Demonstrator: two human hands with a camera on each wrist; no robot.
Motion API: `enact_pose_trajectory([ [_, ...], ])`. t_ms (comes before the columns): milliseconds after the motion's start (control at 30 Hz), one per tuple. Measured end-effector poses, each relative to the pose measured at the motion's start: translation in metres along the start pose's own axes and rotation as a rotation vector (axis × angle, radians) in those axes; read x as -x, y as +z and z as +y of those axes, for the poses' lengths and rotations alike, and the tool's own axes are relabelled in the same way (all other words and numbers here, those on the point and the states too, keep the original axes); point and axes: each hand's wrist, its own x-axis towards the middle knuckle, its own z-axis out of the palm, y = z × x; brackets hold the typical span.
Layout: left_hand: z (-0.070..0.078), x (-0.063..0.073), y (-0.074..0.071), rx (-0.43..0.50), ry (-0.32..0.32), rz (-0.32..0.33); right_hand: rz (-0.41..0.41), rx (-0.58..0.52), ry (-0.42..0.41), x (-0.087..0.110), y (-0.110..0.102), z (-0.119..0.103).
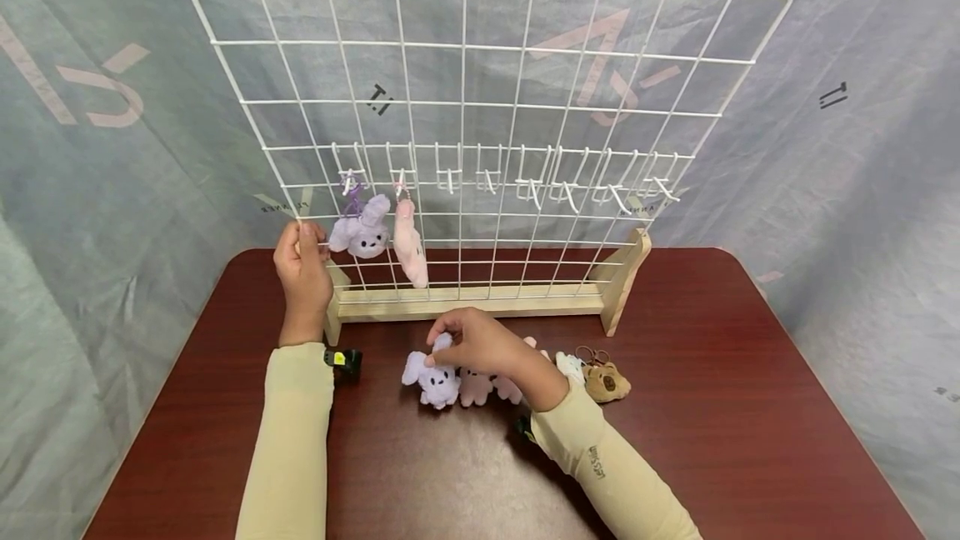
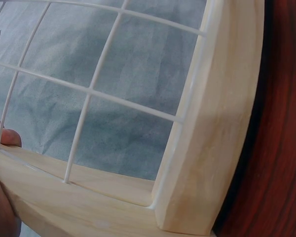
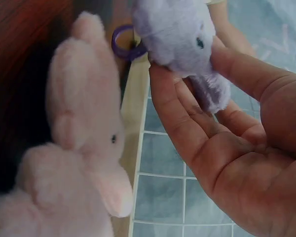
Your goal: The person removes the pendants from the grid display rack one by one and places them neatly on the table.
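Note:
My left hand [image 1: 303, 282] grips the left side of a white wire grid [image 1: 465, 48] where it meets its wooden stand [image 1: 622, 282]; in the left wrist view, fingertips [image 2: 9, 138] show behind the wires. With my right hand [image 1: 480, 348] I pinch a lilac bunny plush [image 1: 437, 386] low in front of the grid. The right wrist view shows thumb and fingers on the lilac bunny [image 3: 177, 34], with a purple ring [image 3: 119, 44] beside it. A pink plush [image 3: 84, 98] is close by, apart from the fingers.
Another lilac bunny [image 1: 363, 232] and a pink plush [image 1: 410, 244] hang from the two leftmost hooks. Several white hooks [image 1: 566, 190] continue rightwards. Pink plushes [image 1: 475, 388], a white one [image 1: 568, 367] and a brown bear [image 1: 606, 382] lie on the dark red table [image 1: 712, 440].

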Motion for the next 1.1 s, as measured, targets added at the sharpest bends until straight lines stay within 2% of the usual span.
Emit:
enact_pose_trajectory([
  [200, -0.001, 0.0, -0.001, -0.014, 0.011, -0.004, -0.001, 0.093, 0.003, -0.001, 0.003, 0.005],
  [500, -0.004, 0.0, -0.001, -0.023, 0.007, 0.007, -0.004, 0.142, -0.033, -0.006, 0.008, 0.011],
  [767, 0.001, -0.001, 0.0, -0.034, 0.0, 0.005, -0.013, 0.19, -0.055, -0.006, 0.011, 0.011],
  [1100, 0.0, -0.001, 0.0, 0.005, 0.001, 0.01, -0.013, 0.246, -0.067, -0.005, 0.011, 0.009],
])
